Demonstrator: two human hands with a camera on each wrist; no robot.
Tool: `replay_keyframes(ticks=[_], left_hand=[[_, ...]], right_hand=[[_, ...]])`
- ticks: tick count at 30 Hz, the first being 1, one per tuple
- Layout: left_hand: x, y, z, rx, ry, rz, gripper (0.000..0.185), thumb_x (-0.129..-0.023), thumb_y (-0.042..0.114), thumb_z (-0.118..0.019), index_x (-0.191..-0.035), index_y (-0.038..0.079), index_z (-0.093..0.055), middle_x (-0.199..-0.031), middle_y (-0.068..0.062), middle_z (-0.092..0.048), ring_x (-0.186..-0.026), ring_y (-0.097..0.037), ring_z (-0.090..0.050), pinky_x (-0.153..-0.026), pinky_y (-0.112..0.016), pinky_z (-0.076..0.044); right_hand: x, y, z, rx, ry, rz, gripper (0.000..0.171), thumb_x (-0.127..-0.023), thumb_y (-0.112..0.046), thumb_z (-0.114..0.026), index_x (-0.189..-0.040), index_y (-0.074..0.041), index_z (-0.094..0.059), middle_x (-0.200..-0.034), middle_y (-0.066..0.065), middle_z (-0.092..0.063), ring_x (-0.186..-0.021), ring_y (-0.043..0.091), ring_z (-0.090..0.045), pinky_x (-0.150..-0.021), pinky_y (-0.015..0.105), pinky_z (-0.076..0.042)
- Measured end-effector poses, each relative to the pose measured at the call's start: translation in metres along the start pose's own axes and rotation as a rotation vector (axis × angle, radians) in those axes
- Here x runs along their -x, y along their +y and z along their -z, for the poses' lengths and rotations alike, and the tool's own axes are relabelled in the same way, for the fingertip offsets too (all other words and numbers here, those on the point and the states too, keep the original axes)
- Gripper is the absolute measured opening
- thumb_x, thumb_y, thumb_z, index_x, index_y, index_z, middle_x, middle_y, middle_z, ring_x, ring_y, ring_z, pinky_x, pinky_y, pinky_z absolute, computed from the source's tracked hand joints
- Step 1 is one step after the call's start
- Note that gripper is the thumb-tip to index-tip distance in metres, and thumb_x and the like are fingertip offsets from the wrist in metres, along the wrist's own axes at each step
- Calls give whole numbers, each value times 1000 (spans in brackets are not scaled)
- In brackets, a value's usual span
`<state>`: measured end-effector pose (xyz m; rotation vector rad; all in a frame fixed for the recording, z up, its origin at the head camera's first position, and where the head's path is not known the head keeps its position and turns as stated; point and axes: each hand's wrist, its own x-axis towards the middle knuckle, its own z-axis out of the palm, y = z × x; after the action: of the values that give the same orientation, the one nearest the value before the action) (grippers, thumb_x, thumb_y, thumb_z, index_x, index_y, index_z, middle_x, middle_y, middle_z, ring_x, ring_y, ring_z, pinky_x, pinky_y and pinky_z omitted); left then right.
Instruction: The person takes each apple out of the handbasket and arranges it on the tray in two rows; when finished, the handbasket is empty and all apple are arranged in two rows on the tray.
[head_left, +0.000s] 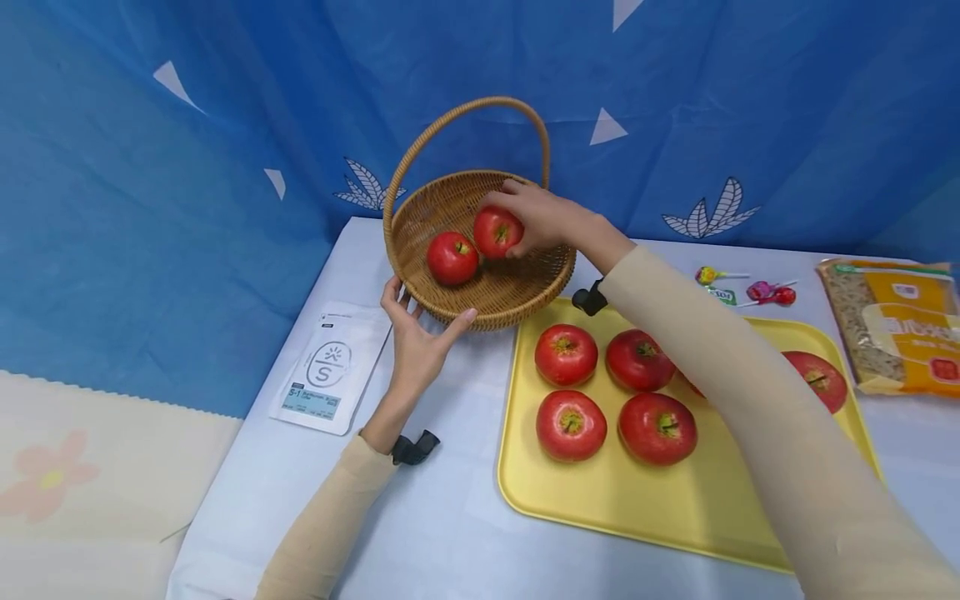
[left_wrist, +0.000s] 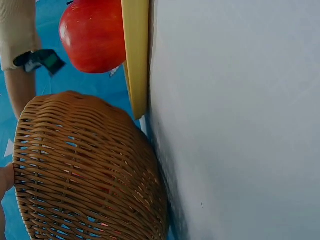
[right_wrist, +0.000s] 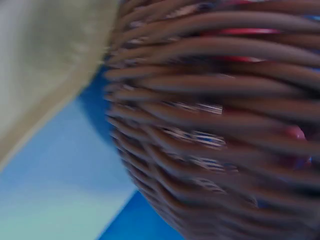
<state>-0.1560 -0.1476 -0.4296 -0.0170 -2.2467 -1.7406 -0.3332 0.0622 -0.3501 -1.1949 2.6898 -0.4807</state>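
Head view shows the wicker basket at the back of the counter, and everything else is placed from it. Inside the basket, the right hand curls its grip round a red apple, just beside a second apple lying on the basket floor. At the basket's front rim, the left hand rests with a wide grip, fingers spread against the weave. Right of the basket and nearer the person sits a yellow tray bearing more apples. Left of the basket lies a white pouch; farther right, beyond the tray, are lollipops and a noodle packet.
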Motion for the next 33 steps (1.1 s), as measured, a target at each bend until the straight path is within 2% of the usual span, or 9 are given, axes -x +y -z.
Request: replay_keyframes(ticks=[7, 10, 14, 17, 20, 24, 29, 33], left_hand=[[1, 21, 0, 17, -19, -7, 106, -81, 15, -80, -151, 1, -1, -158, -24, -6, -146, -43, -16, -120, -49, -24], [1, 29, 0, 16, -21, -9, 104, -81, 13, -79, -150, -2, -2, -157, -24, -8, -146, -43, -17, -120, -49, -25], [1, 30, 0, 20, -23, 5, 104, -80, 11, -79, -149, -2, -3, -157, -22, -8, -146, -41, -17, -120, -48, -24], [-1, 28, -1, 21, -29, 12, 105, -81, 13, -79, -150, -1, -2, -157, -23, -8, -146, -42, -17, -120, -47, -24], [-2, 28, -1, 21, -31, 9, 106, -81, 14, -80, -150, -1, -2, -157, -24, -7, -146, -43, -17, -120, -47, -24], [-3, 26, -2, 26, -35, 1, 105, -81, 12, -79, -150, -2, -2, -157, -26, -7, -146, -42, -17, -120, -48, -23], [-4, 25, -3, 27, -42, -9, 104, -81, 13, -79, -149, -3, -2, -156, -27, -7, -146, -42, -16, -120, -49, -23], [-5, 24, -2, 33, -37, -10, 104, -80, 11, -79, -149, -3, -3, -156, -27, -7, -146, -42, -16, -120, -49, -24]], right_hand=[[45, -16, 31, -34, 104, 46, 80, -72, -23, -88, -140, -22, -46, -131, 14, -47, -119, 32, -50, -96, 52, -51], [68, -15, 39, -55, 152, 61, 81, -70, -24, -89, -139, -21, -47, -130, 14, -50, -118, 32, -51, -92, 52, -54], [104, -7, 44, -104, 220, 69, 81, -69, -20, -90, -138, -17, -49, -127, 13, -52, -111, 30, -54, -83, 51, -57], [136, -1, 45, -113, 251, 50, 80, -67, -15, -91, -136, -14, -50, -122, 12, -54, -105, 27, -57, -75, 46, -60], [170, 0, 44, -99, 246, -9, 81, -65, -15, -92, -134, -13, -51, -119, 10, -55, -102, 23, -57, -69, 33, -59], [223, -4, 35, -92, 224, -128, 85, -61, -20, -94, -134, -17, -52, -119, 6, -56, -100, 22, -57, -64, 20, -54], [292, -8, 6, -95, 231, -252, 90, -56, -24, -97, -134, -22, -53, -120, 1, -58, -99, 19, -58, -63, 22, -57], [339, -9, -25, -110, 206, -356, 93, -54, -30, -97, -135, -22, -51, -121, 3, -58, -97, 22, -58, -59, 19, -55]])
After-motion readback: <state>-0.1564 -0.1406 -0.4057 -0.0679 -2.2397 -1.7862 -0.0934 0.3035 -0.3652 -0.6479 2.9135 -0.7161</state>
